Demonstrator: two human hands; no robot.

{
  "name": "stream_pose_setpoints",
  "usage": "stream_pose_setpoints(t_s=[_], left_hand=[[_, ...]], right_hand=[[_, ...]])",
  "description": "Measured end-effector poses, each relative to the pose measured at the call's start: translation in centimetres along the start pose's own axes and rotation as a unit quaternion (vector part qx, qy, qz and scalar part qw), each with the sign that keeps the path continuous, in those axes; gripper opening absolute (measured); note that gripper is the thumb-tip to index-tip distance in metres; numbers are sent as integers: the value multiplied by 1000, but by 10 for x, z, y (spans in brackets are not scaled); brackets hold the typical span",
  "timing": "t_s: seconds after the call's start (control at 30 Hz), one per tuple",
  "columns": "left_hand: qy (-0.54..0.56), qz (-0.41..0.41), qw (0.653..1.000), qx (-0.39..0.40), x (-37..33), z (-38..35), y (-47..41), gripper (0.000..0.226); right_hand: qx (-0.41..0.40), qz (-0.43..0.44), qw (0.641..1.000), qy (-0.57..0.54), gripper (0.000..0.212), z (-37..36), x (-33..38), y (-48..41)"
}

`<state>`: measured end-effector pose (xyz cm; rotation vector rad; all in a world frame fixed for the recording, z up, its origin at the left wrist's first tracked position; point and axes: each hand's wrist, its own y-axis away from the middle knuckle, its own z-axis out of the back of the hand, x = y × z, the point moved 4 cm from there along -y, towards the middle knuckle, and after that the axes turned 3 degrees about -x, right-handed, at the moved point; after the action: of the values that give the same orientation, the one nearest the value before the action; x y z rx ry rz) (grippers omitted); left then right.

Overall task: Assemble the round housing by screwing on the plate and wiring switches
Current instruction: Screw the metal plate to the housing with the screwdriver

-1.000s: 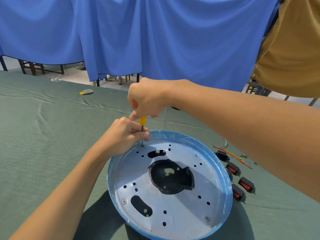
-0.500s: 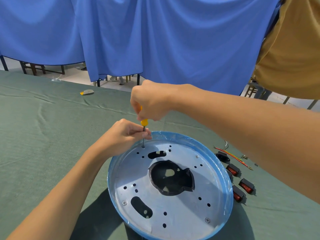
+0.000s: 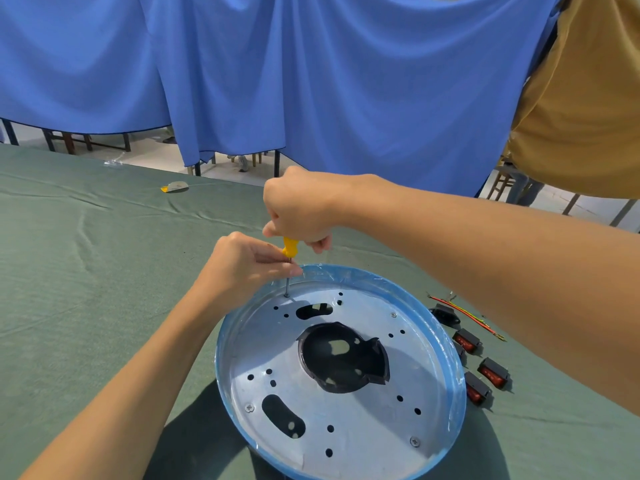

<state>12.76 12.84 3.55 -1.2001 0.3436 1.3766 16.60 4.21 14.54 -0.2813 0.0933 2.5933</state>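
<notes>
A round housing with a blue-filmed rim [image 3: 446, 344] sits on the green cloth, and a silver metal plate [image 3: 363, 420] with holes and a black centre opening lies inside it. My right hand [image 3: 301, 209] grips the yellow handle of a screwdriver [image 3: 288, 247] held upright. Its tip stands on a screw at the plate's far-left edge [image 3: 287, 295]. My left hand [image 3: 242, 268] pinches the screwdriver's thin shaft just above the rim. Three other screws show in the plate. Several black rocker switches with red buttons [image 3: 491, 372] and coloured wires [image 3: 467, 315] lie right of the housing.
The table is covered in green cloth [image 3: 86, 271]. A small yellow and grey object [image 3: 175, 186] lies at its far edge. A blue curtain [image 3: 311, 81] hangs behind. A person in a mustard shirt [image 3: 588, 98] stands at the far right.
My right hand has shifted its grip round the yellow handle, turning the screwdriver. My left hand stays on the shaft at the same screw.
</notes>
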Motion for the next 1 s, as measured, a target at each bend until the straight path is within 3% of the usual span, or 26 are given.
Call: stream_pose_setpoints(t_s=[0.07,0.2,0.27,0.37,0.6,0.77,0.93,1.0], left_hand=[[14,5,1000,-6,0,1,-1,13],[42,36,997,61,2,0,-2,12],[58,38,994,83,2,-3,0,12],[37,29,998,48,1,-4,2,16],[-42,26,996,80,-1,-7,3,11],[-84,24,996,-23,-2,1,2,12],[-66,21,997,28,-1,-1,0,6],[-62,20,997,53,0,-1,1,6]], right_hand=[[5,0,1000,-7,36,2,1,1],[-8,25,1000,12,10,13,1,6],[-16,16,999,31,18,11,-2,5],[2,-2,1000,-5,37,4,-5,5],[18,15,1000,-6,14,5,-3,6],[35,-21,999,-4,48,3,-11,9],[-2,6,1000,-1,22,6,-9,8],[-17,10,1000,11,25,6,-8,7]])
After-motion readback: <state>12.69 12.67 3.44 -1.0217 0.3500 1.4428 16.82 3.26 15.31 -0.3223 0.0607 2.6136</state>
